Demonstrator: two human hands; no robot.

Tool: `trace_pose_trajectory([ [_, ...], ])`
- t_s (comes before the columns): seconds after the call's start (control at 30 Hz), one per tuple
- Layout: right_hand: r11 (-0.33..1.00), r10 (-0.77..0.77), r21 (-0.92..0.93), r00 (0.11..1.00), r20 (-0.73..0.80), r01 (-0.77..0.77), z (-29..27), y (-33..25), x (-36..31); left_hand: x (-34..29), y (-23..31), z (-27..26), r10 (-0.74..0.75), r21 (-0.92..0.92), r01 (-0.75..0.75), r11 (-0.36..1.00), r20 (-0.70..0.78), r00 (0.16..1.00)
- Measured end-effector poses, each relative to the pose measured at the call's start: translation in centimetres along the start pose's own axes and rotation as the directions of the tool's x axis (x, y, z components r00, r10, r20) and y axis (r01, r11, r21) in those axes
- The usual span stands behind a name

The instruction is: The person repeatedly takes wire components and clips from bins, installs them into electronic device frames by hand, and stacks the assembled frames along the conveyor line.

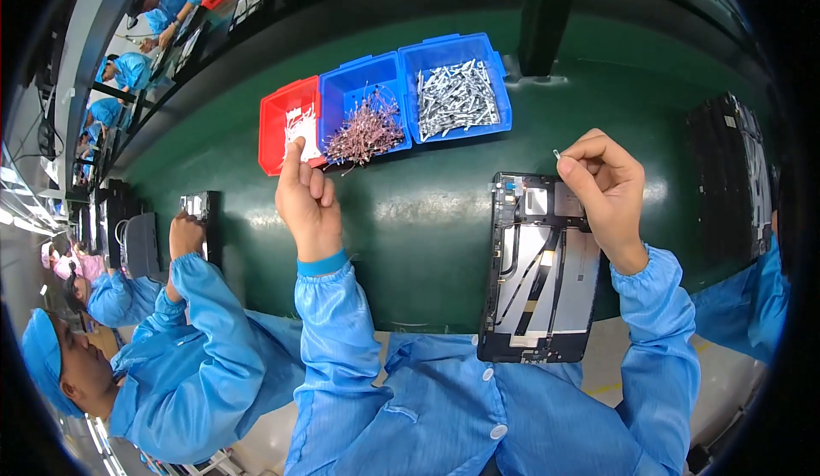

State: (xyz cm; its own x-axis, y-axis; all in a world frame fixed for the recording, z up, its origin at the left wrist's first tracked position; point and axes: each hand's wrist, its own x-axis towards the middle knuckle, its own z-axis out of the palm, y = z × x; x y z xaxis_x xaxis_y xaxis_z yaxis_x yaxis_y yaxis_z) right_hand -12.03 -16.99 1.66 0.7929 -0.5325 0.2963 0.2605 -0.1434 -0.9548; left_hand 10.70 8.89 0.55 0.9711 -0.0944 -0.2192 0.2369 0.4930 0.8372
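My left hand reaches to the red bin, index finger stretched to the white strips in it and the other fingers loosely curled. Nothing shows in its grip; whether the fingertip touches the strips I cannot tell. Between thumb and index finger my right hand pinches a small silver-white piece. It hovers over the top right corner of an opened tablet-like device, whose inside shows a grey panel, black cables and a circuit board. The device's lower end overhangs the near table edge.
Beside the red bin stand a blue bin of thin reddish wires and another blue bin of small silver pieces. Black devices are stacked at right. A dark post rises behind. At left a co-worker handles another device.
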Motion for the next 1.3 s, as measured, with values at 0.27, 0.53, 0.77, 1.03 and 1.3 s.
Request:
trace_pose_trajectory([
  [0.27,0.956,0.247,0.169,0.969,-0.017,-0.241,-1.9,-0.4,-1.6,-6.5,-2.2,4.1,-0.385,0.664,-0.019,0.747,0.456,0.803],
  [0.53,0.977,0.203,0.074,0.979,-0.031,-0.200,-2.6,1.3,-7.6,-13.4,-2.5,3.8,-0.663,0.803,-0.457,0.383,0.583,0.470],
  [0.77,0.993,-0.035,-0.118,0.994,-0.100,0.023,-2.3,2.1,-7.8,-14.4,-5.5,5.7,-0.846,0.739,0.431,0.517,0.367,0.386],
  [1.03,0.989,0.012,0.146,0.996,-0.084,0.001,-5.2,-6.1,-2.4,-15.6,-5.4,9.0,-0.487,0.526,0.057,0.849,0.735,0.471],
  [1.3,0.912,-0.228,0.369,0.970,0.087,0.181,-2.1,-11.8,1.5,-12.2,-9.5,12.0,0.501,0.128,-0.981,0.144,0.846,0.184],
])
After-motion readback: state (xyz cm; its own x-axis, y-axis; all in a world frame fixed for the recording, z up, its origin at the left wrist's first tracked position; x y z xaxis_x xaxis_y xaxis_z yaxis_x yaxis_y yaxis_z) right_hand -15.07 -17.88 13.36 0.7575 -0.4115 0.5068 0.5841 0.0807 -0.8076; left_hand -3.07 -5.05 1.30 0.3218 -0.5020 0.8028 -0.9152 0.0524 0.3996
